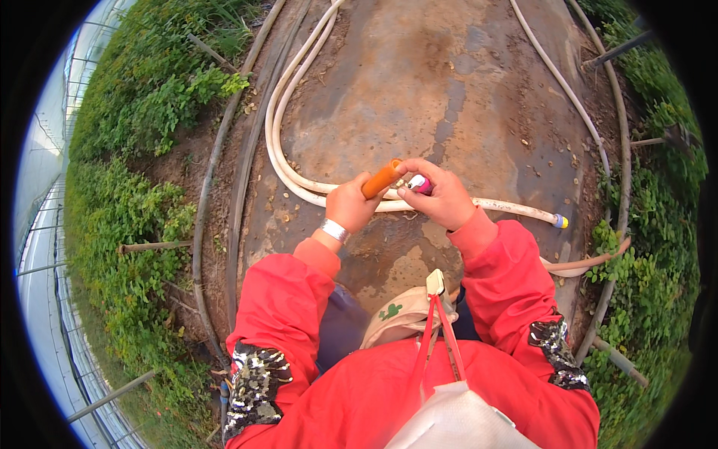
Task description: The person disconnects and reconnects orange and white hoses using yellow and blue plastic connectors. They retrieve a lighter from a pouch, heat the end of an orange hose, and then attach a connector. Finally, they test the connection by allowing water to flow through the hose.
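My left hand [352, 203] is closed around a short orange plastic tube [381, 179], tilted up to the right with its hollow end showing. A silver bangle [335, 229] circles that wrist. In my right hand [446, 193] sits a small pink object with a white top [419, 184], possibly a lighter; the fingers partly hide it. My right index fingertip reaches the rim of the tube. Below both hands, a doubled white hose [311, 193] crosses the ground, and one end, with a yellow and blue tip [561, 221], lies to the right.
Leafy green plants [134, 219] line the left side, and more plants [656, 269] the right. Grey pipes [207, 185] run along the muddy path [392, 84]. A pinkish hose [594, 259] enters from the right. A light cloth bag [392, 320] hangs at my front.
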{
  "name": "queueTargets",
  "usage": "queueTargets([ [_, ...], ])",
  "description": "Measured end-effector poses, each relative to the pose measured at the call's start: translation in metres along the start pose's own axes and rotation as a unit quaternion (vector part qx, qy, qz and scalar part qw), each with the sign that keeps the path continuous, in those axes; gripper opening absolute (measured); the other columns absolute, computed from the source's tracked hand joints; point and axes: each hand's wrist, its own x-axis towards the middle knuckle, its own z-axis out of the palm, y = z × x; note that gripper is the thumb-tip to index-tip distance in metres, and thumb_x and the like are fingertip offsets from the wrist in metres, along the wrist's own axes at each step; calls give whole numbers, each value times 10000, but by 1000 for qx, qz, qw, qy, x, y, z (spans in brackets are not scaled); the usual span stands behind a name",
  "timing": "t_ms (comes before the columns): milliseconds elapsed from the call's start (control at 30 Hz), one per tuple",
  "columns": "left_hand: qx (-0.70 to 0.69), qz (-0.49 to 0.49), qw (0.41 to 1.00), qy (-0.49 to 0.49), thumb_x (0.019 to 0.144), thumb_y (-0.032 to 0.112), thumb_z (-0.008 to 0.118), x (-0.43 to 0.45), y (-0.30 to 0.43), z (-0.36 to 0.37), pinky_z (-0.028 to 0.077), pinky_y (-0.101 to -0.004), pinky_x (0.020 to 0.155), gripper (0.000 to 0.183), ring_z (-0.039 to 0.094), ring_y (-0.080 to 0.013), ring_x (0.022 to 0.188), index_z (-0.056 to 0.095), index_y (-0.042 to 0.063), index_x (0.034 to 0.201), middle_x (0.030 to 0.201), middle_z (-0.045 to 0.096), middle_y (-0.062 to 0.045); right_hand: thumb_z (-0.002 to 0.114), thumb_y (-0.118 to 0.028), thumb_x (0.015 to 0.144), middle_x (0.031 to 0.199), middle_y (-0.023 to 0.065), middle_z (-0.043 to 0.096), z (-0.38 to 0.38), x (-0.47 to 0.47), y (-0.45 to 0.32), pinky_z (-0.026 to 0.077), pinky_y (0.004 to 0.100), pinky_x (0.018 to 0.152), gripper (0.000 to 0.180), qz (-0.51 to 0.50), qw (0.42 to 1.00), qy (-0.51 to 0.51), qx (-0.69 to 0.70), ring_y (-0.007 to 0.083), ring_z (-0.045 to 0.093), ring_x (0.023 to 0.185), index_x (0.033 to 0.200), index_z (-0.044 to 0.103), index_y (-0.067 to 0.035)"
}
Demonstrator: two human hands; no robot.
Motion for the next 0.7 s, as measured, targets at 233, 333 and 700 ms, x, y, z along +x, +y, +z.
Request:
queueTargets([
  [233, 12, -10, 1000, -3, 820, 313, 692, 6, -8, 0, 500, -453, 646, 208, 648, -371, 750, 627, 144, 923, 769, 671, -142, 689, -60, 817, 740, -45, 555, 8, -5, 1, 429, 222, 602, 385, -29, 997, 17, -69, 43, 500, 656, 1186, 578, -90],
  [333, 21, -17, 1000, -1, 821, 317, 692, 7, -10, 0, 501, -452, 649, 211, 648, -371, 753, 630, 143, 922, 768, 670, -143, 690, -142, 794, 753, 25, 605, 12, -8, -2, 471, 296, 618, 412, -32, 993, 27, -110, 161, 581, 665, 1189, 573, -154],
  [700, -30, 7, 999, -36, 841, 377, 691, 3, -4, -3, 509, -416, 669, 288, 654, -356, 763, 660, 147, 1010, 801, 682, -141, 601, -406, 920, 746, 22, 578, -14, 3, -12, 438, 278, 660, 361, 11, 994, 89, 68, 112, 503, 699, 1027, 596, -61],
])
